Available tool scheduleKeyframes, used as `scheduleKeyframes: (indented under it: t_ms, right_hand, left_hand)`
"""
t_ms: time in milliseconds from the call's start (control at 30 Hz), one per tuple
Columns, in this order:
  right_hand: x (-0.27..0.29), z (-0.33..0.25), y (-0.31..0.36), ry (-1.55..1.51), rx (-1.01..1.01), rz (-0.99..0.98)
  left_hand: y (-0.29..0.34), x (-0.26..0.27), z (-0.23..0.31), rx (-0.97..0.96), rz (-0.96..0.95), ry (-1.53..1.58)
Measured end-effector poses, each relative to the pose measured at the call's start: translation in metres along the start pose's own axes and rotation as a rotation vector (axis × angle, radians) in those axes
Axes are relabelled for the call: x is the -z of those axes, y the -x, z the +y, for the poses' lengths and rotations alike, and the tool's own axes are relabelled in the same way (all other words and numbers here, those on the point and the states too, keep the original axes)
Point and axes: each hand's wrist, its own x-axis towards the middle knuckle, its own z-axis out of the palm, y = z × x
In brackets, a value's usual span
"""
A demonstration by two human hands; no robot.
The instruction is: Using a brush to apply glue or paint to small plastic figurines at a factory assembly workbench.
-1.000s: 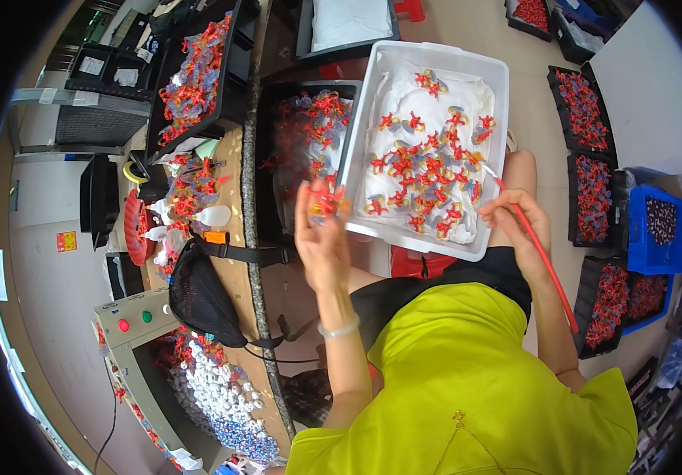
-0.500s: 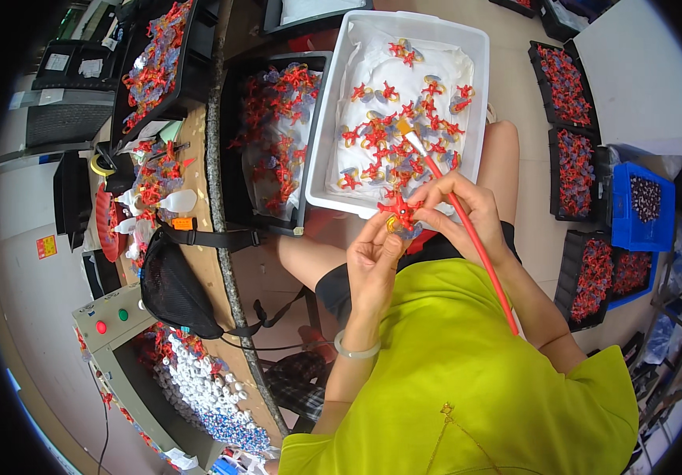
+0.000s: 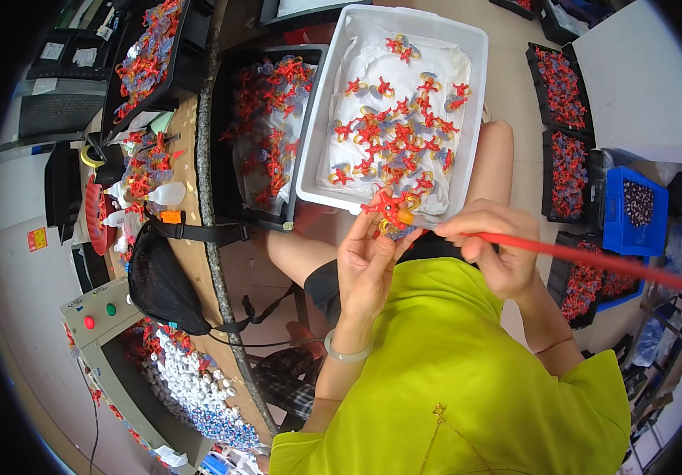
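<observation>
Between the fingertips of my left hand (image 3: 366,260) is a small red plastic figure (image 3: 389,209) with yellow and bluish translucent parts. My right hand (image 3: 501,244) grips a paintbrush (image 3: 570,252) with a long red handle, pointing out to the right. Its bristle end meets or nearly meets the figure's right side; contact is too small to tell. Just beyond my hands a white plastic tub (image 3: 477,95), lined with white sheet, holds several similar figures (image 3: 400,146), spread out singly and in clusters.
Left of the tub stands a black crate (image 3: 309,170) of red figures. A workbench (image 3: 190,170) carries a black mesh bag (image 3: 165,277), a white bottle (image 3: 168,194) and a machine with red and green buttons (image 3: 100,318). Black crates (image 3: 566,170) and a blue bin (image 3: 634,237) line the right.
The paintbrush has swung from pointing up over the tub to lying nearly level, its bristles now at the figure. My right hand has moved right, off the figure, which my left hand still holds.
</observation>
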Motion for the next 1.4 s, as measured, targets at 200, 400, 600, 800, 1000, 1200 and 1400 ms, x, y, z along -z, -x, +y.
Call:
scheduleKeyframes:
  t_ms: [200,400,600,800,1000,1200,1400]
  right_hand:
    - [0.003,-0.002,-0.005,-0.029,0.012,0.03]
    - [0.003,0.002,-0.004,-0.056,0.022,0.066]
    - [0.008,0.001,-0.006,0.005,0.026,0.039]
    - [0.001,0.003,-0.008,-0.056,-0.026,0.066]
    - [0.002,-0.001,-0.009,-0.077,-0.012,0.068]
    - [0.002,-0.001,-0.007,-0.146,-0.02,0.068]
    - [-0.003,-0.003,-0.008,0.064,0.015,0.07]
  left_hand:
    - [0.0,-0.005,-0.001,0.011,-0.001,-0.099]
    - [0.001,-0.007,-0.004,-0.038,0.002,-0.117]
    - [0.0,-0.003,-0.004,-0.002,-0.004,-0.108]
    - [-0.006,0.001,-0.003,-0.036,-0.079,-0.156]
    - [-0.004,-0.006,-0.004,-0.093,-0.033,-0.21]
    - [-0.004,-0.015,0.002,-0.297,0.102,-0.71]
    - [0.0,-0.019,0.003,-0.437,0.217,-1.125]
